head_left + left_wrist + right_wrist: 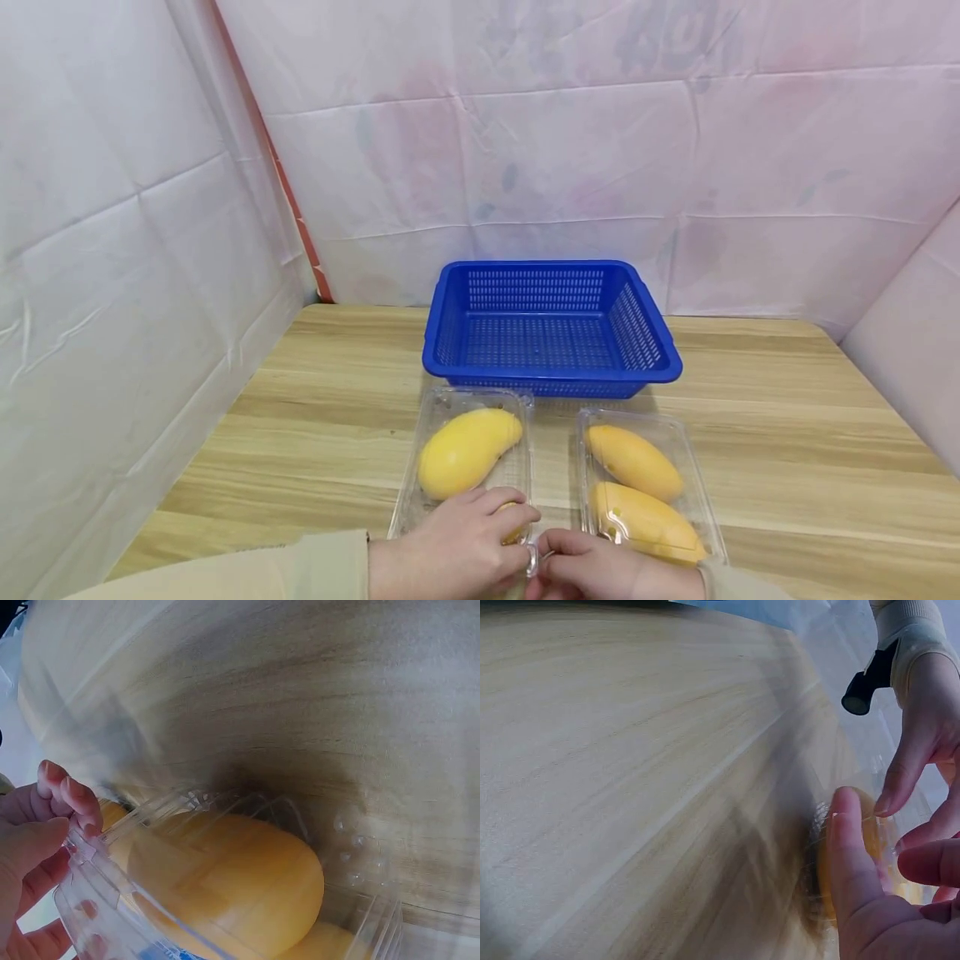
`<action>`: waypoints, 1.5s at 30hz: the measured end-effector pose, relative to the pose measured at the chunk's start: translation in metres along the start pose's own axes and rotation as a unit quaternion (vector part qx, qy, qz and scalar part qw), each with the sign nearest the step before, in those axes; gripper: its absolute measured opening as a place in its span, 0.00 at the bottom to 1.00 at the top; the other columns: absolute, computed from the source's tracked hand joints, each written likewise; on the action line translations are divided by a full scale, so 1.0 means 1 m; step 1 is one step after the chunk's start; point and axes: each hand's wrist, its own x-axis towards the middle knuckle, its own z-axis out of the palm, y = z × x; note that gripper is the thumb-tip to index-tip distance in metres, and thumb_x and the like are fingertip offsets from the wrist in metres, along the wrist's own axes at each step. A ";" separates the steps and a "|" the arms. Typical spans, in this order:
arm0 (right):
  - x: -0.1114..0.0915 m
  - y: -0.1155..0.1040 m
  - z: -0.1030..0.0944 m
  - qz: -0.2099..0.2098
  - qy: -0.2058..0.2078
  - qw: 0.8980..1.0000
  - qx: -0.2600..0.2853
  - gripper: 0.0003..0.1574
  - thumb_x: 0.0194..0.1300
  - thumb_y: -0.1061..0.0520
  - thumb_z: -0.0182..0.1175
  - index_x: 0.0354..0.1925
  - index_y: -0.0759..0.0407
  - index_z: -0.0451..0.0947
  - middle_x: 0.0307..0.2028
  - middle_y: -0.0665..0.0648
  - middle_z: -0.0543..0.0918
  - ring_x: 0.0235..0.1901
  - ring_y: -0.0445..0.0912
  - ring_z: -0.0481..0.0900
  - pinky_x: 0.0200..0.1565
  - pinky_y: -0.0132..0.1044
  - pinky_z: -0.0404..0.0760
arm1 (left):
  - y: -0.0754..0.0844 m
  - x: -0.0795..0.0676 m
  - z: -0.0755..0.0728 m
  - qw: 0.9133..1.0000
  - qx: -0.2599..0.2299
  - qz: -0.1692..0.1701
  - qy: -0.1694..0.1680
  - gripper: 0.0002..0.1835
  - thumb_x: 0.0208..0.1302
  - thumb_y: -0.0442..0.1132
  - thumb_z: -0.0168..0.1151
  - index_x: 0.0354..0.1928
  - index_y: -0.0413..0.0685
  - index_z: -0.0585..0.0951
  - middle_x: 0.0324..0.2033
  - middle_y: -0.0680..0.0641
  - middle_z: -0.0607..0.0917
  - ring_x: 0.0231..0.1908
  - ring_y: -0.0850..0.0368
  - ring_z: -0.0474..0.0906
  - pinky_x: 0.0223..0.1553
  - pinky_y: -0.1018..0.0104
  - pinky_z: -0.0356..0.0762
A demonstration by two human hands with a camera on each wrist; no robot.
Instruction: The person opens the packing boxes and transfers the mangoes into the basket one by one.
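Observation:
A clear plastic clamshell box [408, 467] holds a yellow mango [468, 450], with a second mango [513, 523] partly hidden under my left hand [457, 546]. The left hand's fingers curl over the box's right edge. Close beside it, my right hand [596, 568] pinches the same edge near a clear tab [532, 557]. In the left wrist view, fingers grip the rim beside a large mango [232, 881] inside the plastic. The right wrist view has both hands meeting at the box side, the right index finger [849, 847] lying along it.
To the right lies another clear box [693, 450] with two mangoes [633, 458]. A blue slotted basket [555, 383] stands behind both boxes on the wood-grain table [315, 450]. Pale cloth sheets [570, 158] hang around the back and sides.

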 end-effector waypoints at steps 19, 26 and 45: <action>0.007 0.014 -0.002 -0.052 -0.050 0.996 0.059 0.19 0.63 0.65 0.38 0.41 0.86 0.55 0.31 0.52 0.75 0.27 0.35 0.73 0.28 0.22 0.69 | 0.002 0.002 0.009 0.997 -0.043 -0.019 0.061 0.07 0.48 0.44 0.54 0.24 0.55 0.81 0.34 0.55 0.75 0.44 0.54 0.69 0.46 0.67 0.65; 0.008 0.017 0.000 -0.070 -0.033 0.996 0.053 0.19 0.64 0.64 0.38 0.39 0.86 0.54 0.31 0.52 0.74 0.26 0.34 0.71 0.27 0.21 0.68 | 0.000 0.008 0.002 0.996 0.000 0.011 0.089 0.08 0.45 0.45 0.56 0.15 0.56 0.76 0.27 0.58 0.76 0.41 0.58 0.71 0.43 0.70 0.67; 0.014 0.021 -0.003 -0.099 -0.048 0.993 0.036 0.25 0.64 0.61 0.41 0.35 0.89 0.50 0.29 0.49 0.72 0.27 0.33 0.70 0.29 0.21 0.66 | -0.001 0.006 0.014 0.996 0.035 0.021 0.084 0.07 0.45 0.47 0.53 0.19 0.60 0.79 0.26 0.60 0.75 0.39 0.62 0.70 0.34 0.73 0.66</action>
